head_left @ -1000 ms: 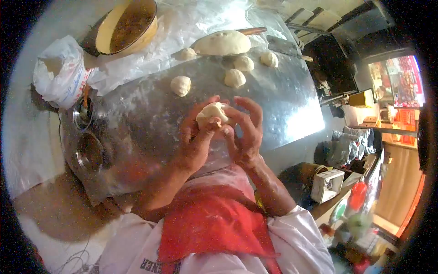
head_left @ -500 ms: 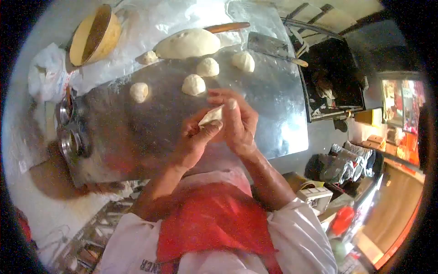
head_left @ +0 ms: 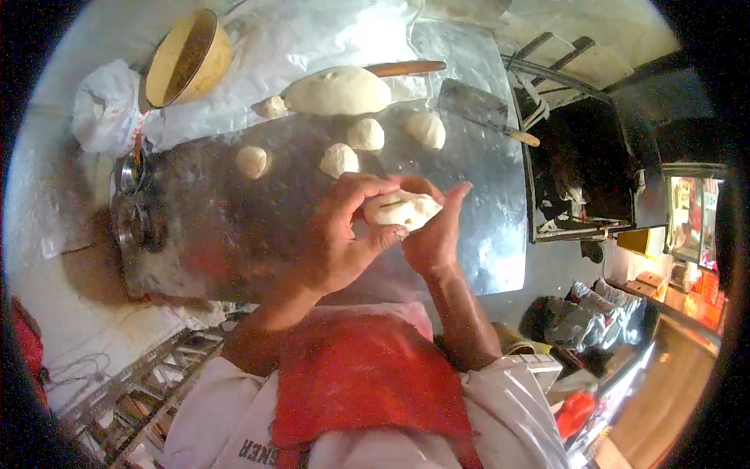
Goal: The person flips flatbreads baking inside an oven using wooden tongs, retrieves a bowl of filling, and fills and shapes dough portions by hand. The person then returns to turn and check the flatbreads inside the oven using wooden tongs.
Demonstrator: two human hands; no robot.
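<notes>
A pale, lumpy piece of dough (head_left: 402, 209) is held above the near part of the metal worktop (head_left: 211, 211). My left hand (head_left: 340, 238) is closed on its left side, thumb along the near edge and fingers over the far side. From the right, my right hand (head_left: 439, 234) cups the same piece, its fingers partly hidden behind it and its thumb pointing outward. Just beyond my hands sit dough balls: one (head_left: 339, 160) closest, another (head_left: 366, 134) behind it, one (head_left: 426, 130) to the right and one (head_left: 251, 162) to the left.
A large dough mass (head_left: 337, 90) lies at the back beside a wooden rolling pin (head_left: 406, 68) and a small dough lump (head_left: 271, 107). A wide scraper (head_left: 473, 100) rests at the right. A yellow bowl (head_left: 203, 66) stands back left; metal tins (head_left: 131, 223) line the left edge.
The dough between my hands has been turned and now shows a broader face. My left hand has come over its far side, and my right hand has opened outward. The view has shifted slightly.
</notes>
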